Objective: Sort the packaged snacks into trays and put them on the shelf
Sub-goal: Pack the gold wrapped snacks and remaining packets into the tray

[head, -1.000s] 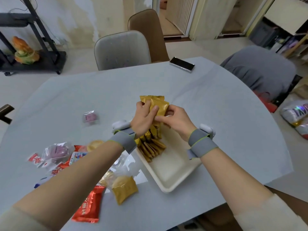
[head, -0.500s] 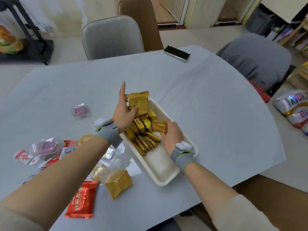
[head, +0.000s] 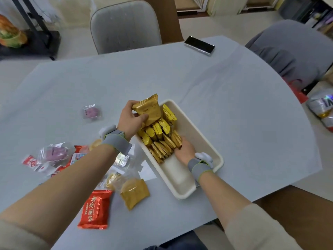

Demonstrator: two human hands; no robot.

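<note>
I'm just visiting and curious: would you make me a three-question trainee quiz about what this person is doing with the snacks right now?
1. True or false: the left hand grips a gold foil snack packet over the far end of the cream rectangular tray.
2. What does the right hand touch?
A. the black phone
B. the row of gold packets in the tray
C. the red foil packet
3. Fill in: the near end of the tray is ____.

Key: 1 true; 2 B; 3 empty.
</note>
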